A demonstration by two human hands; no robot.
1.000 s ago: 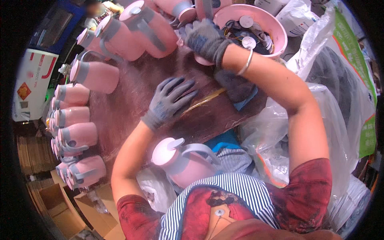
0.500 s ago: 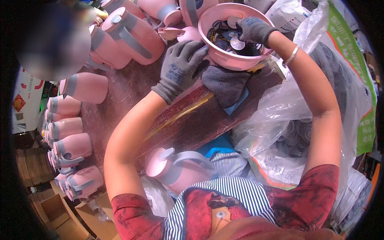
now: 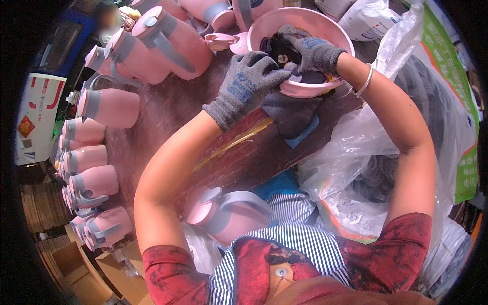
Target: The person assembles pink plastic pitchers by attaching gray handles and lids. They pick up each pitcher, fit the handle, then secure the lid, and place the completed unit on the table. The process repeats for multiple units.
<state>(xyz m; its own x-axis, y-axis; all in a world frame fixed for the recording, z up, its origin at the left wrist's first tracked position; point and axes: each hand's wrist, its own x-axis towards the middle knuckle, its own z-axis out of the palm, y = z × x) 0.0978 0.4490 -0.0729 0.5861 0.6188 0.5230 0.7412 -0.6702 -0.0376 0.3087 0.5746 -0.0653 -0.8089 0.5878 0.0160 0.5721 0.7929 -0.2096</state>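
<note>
Grips, cannot tell: right hand (image 3: 312, 53) is resting inside the pink tub (image 3: 330, 28), nothing yet lifted clear, bent left hand (image 3: 244, 85) is hovering by its rim, lidded jug (image 3: 234, 218) lying apart.

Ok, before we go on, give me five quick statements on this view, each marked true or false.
1. The right hand reaches into the pink bowl. True.
2. The left hand is bare. False: it wears a gray glove.
3. A yellow strip lies on the dark red table. True.
4. The bracelet is on the left wrist. False: it is on the right.
5. A lidded jug is beside the striped apron. True.
</note>
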